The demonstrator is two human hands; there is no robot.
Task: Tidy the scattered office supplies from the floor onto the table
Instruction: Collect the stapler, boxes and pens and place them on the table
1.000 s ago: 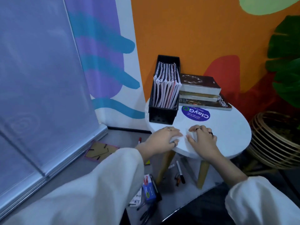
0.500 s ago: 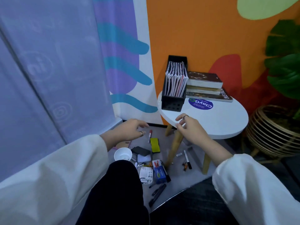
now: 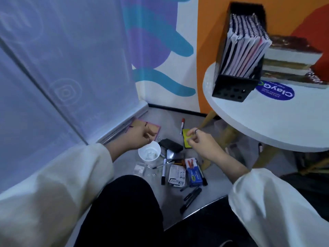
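Office supplies lie scattered on the grey floor beside the white round table (image 3: pixel 267 122): a white cup (image 3: pixel 149 152), a black case (image 3: pixel 170 144), a yellow sticky pad (image 3: pixel 186 141), a red-capped marker (image 3: pixel 182 124), a blue staples box (image 3: pixel 195 173), a white packet (image 3: pixel 177 175), black markers (image 3: pixel 163 173) and dark pens (image 3: pixel 191 195). My left hand (image 3: pixel 139 138) hangs with loosely curled fingers just over the cup's far rim; I cannot tell whether it touches. Above the yellow pad, my right hand (image 3: pixel 200 142) hovers with relaxed fingers and holds nothing.
On the table stand a black file holder (image 3: pixel 231 86) full of notebooks and a stack of books (image 3: pixel 292 57). A brown board with a pink edge (image 3: pixel 140 123) lies by the banner base. The table's wooden legs (image 3: pixel 227 138) stand close to the right of the pile.
Both hands have left the tabletop and dropped toward the floor. The view has tilted down onto the scattered supplies.
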